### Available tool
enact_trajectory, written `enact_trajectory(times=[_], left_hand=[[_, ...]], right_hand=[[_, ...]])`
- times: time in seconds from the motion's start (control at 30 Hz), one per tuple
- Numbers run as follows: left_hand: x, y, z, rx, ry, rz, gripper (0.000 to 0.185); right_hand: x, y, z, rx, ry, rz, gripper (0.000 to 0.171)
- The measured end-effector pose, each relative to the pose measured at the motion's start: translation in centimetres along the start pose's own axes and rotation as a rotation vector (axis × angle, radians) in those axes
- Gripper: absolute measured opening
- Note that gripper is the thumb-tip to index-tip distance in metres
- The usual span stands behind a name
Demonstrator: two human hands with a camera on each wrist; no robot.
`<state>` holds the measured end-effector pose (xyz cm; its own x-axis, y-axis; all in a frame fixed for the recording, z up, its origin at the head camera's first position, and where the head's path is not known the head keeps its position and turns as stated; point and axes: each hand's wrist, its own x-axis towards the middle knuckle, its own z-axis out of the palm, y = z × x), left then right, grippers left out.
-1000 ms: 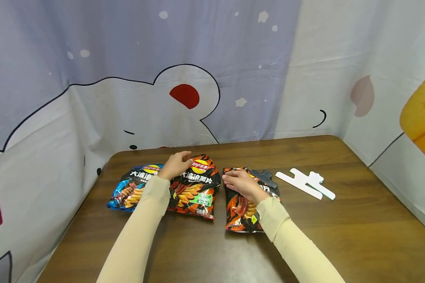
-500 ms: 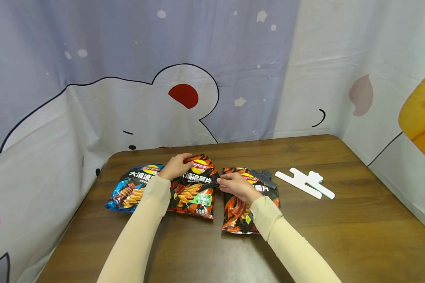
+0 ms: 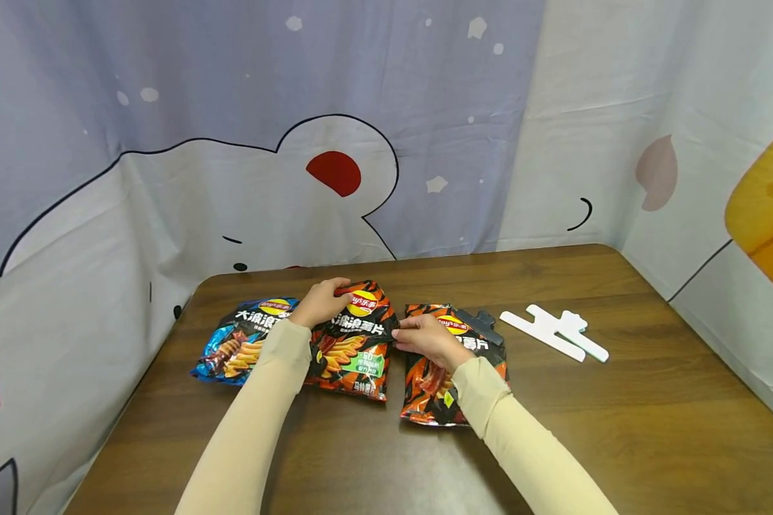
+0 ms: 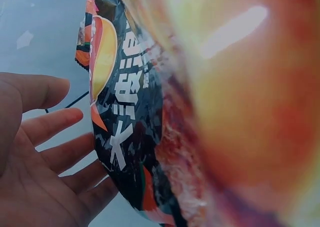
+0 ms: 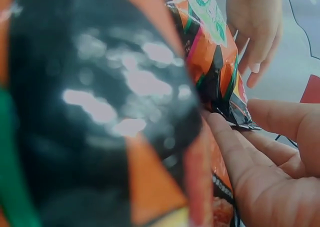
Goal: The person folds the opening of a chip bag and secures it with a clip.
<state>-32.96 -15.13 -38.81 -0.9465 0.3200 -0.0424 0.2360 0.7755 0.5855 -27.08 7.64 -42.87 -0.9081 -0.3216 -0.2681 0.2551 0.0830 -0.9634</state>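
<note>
Three chip bags on bench [image 3: 554, 400]: middle bag [image 3: 354, 343] pinched at top by L hand [image 3: 322, 300] & at side by R hand [image 3: 425, 336].

A dark brown wooden counter [image 3: 618, 422] stands in a corner draped with cloth. The curtain [image 3: 232, 129] behind is lavender and white, printed with a cartoon outline and a red patch [image 3: 336, 172]; an orange shape [image 3: 765, 207] shows on the right.

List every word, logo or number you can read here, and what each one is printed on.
"Lay's" logo: on the blue chip bag, the middle chip bag and the right chip bag.
"大波浪薯片": middle chip bag; partly covered on the other two.
"马铃薯片": middle bag's lower edge.
Green panel text: too small.
White clips: no text.
</note>
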Motion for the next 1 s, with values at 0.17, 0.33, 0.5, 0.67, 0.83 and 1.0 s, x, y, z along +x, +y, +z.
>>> enact_trajectory(times=[0.17, 0.33, 0.5, 0.67, 0.83, 1.0], left_hand=[[-0.2, 0.3, -0.2, 0.01, -0.001, 0.009, 0.049], [-0.3, 0.5, -0.3, 0.017, -0.017, 0.006, 0.049], [-0.4, 0.9, -0.4, 0.032, -0.029, 0.009, 0.051], [-0.5, 1.4, -0.5, 0.027, -0.047, -0.002, 0.054], [-0.8, 1.9, -0.7, 0.02, -0.073, -0.013, 0.056], [-1.1, 2.2, -0.9, 0.091, -0.085, -0.016, 0.057]], right_hand=[[0.0, 0.1, 0.1, 0.001, 0.02, -0.016, 0.045], [0.0, 0.2, 0.0, -0.004, 0.03, -0.024, 0.042], [-0.2, 0.2, 0.0, -0.025, 0.028, -0.027, 0.042], [-0.4, 0.1, 0.1, -0.046, 0.037, -0.029, 0.043], [-0.7, 0.0, 0.3, -0.06, 0.045, -0.023, 0.043], [-1.2, -0.1, 0.2, -0.073, 0.04, -0.027, 0.043]])
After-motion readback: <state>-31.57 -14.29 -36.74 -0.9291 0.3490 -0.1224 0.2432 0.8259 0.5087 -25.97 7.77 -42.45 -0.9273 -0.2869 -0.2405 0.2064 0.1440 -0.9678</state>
